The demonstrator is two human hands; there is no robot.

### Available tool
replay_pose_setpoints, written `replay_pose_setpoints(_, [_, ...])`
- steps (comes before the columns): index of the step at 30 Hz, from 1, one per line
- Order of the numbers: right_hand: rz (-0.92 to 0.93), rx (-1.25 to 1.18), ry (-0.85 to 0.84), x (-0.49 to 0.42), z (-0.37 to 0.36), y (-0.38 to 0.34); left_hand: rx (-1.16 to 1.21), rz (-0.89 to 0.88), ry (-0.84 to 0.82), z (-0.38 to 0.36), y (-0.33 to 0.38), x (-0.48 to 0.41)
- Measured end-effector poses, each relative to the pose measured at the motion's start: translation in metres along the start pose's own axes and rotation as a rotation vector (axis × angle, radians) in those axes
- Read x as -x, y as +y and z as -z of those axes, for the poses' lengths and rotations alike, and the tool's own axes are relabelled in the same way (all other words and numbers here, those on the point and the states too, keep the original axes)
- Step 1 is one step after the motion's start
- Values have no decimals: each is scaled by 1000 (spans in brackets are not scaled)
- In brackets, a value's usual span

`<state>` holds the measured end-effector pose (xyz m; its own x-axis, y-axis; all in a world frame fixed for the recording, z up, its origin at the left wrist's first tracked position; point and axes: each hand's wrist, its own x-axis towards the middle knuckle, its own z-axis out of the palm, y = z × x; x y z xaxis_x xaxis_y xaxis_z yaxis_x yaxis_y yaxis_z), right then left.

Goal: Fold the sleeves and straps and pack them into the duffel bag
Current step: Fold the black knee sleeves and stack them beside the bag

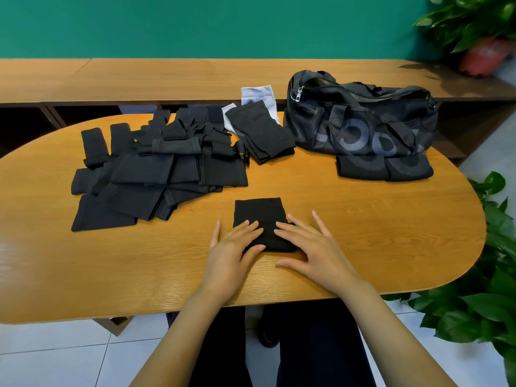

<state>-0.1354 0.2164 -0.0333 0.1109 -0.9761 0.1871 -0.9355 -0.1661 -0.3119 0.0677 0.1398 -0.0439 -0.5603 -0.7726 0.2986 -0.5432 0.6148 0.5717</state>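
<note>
Both hands lie flat, fingers straight and spread, on a folded black sleeve (259,213) that sits on the worktop (363,233), nearer the person than the duffel bag (363,121) and to its left. The left hand (231,247) presses the sleeve's left near corner; the right hand (310,247) presses its right near corner, with the thumb on the wood. Neither hand grips anything. The duffel bag stands unzipped. Two folded black pieces (385,167) lie just in front of the bag, touching its base. Just left of the bag is a small stack of black sleeves (262,132) over pale ones (258,93). Further left of the bag sprawls a loose pile of black sleeves and straps (156,169).
</note>
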Motion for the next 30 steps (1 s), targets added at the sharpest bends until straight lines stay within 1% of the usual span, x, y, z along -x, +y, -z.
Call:
replay_pose_setpoints(3, [6,-48,40,1,-2,1,32,2,-55,6,-1,4])
replay_pose_setpoints(6, [9,-56,68,2,-2,0,13,-1,-84,7,-5,7])
replay_pose_setpoints(12, [-35,-88,39,4,1,-1,75,54,-95,13,0,5])
replay_pose_setpoints(15, [-55,-108,4,6,2,-1,119,111,-55,15,2,1])
replay_pose_setpoints(22, [-25,-68,-27,4,3,-3,166,238,36,20,0,-11])
replay_pose_setpoints(25, [1,-40,-53,3,3,-4,160,229,47,20,-3,-11])
replay_pose_setpoints(28, [-13,-35,-62,2,3,-5,222,158,-6,26,-2,-7])
replay_pose_setpoints(30, [-42,-38,-52,2,5,-6,289,122,-130,32,-3,-4])
